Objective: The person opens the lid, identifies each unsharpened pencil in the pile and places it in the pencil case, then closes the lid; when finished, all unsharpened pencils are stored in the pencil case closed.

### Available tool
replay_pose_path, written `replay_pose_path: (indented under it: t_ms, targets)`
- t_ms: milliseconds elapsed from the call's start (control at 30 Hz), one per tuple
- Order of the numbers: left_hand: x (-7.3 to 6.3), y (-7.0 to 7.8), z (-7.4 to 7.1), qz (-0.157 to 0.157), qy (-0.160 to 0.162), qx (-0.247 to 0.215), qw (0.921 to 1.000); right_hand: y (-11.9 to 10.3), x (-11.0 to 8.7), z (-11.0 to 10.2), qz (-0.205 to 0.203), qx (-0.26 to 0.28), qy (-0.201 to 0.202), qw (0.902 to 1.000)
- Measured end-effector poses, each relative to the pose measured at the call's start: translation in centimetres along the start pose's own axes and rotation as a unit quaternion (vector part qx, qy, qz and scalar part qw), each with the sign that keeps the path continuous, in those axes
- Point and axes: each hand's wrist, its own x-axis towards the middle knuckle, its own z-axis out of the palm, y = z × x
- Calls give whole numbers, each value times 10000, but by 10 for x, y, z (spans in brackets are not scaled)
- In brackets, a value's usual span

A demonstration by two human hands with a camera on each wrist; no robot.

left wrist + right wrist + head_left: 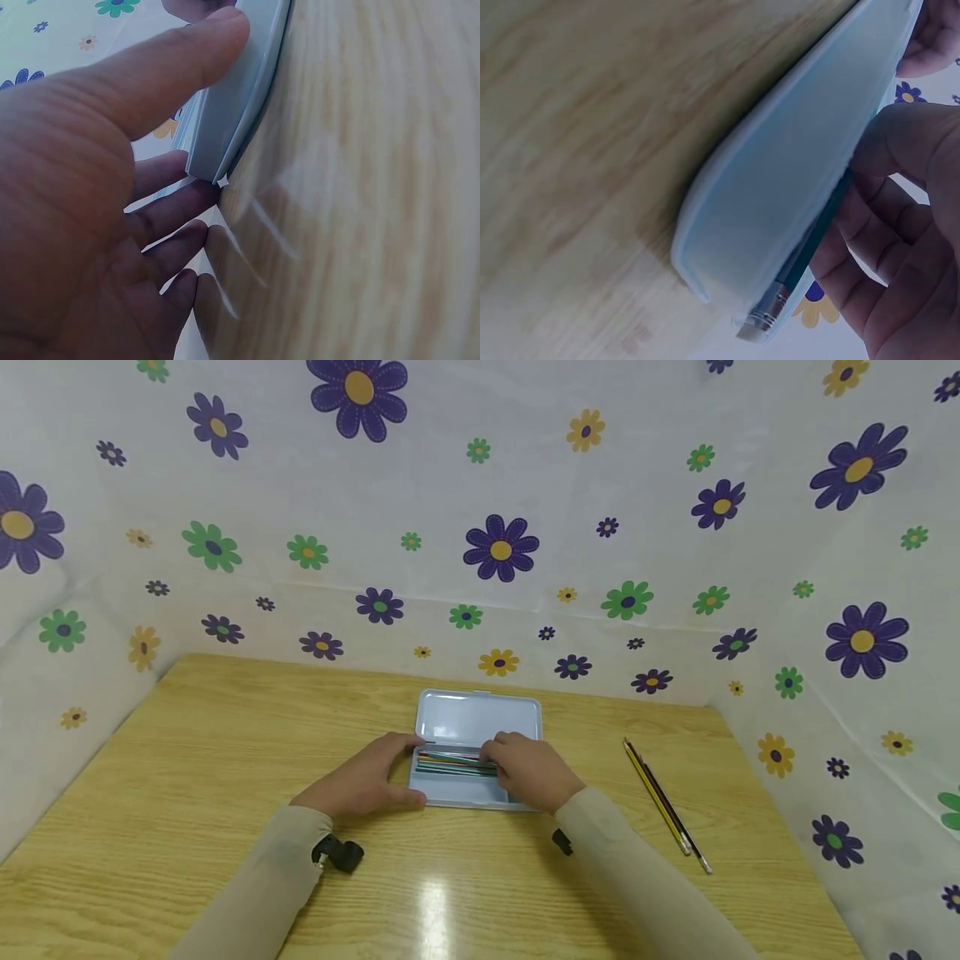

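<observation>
A pale blue pencil case (465, 790) lies on the table with its lid (478, 717) folded back toward the wall. Several pencils (453, 763), mostly green with some red and yellow, lie lengthwise in it. My left hand (369, 779) grips the case at its left end, thumb on the front wall (238, 90) and fingers round the side. Over the right half, my right hand (536, 772) reaches in among the pencils. The right wrist view shows its thumb and fingers pinching a green pencil (810, 241), whose white eraser end shows at the rim. The right hand hides the pencils' right ends.
To the right on the wooden table (225, 752), loose yellow-and-black (658, 802) and dark (678, 810) pencils lie side by side at a slant. A white cloth (420, 485) with printed flowers hangs behind the table and along both sides.
</observation>
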Motion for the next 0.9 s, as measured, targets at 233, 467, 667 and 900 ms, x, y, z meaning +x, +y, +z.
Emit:
replay_pose_path:
  t_ms: [233, 467, 667, 900]
  targets:
    - [-2, -2, 0, -17, 34, 6, 10000, -2, 10, 1, -162, -24, -109, 9998]
    - [-2, -1, -1, -72, 32, -22, 10000, -6, 17, 0, -130, 179, -316, 9993]
    - [0, 1, -1, -76, -8, -14, 10000, -3, 17, 1, -20, 409, -350, 9985]
    - [-1, 2, -1, -29, -50, 27, 10000, 1, 16, 3, -62, 787, -320, 9964]
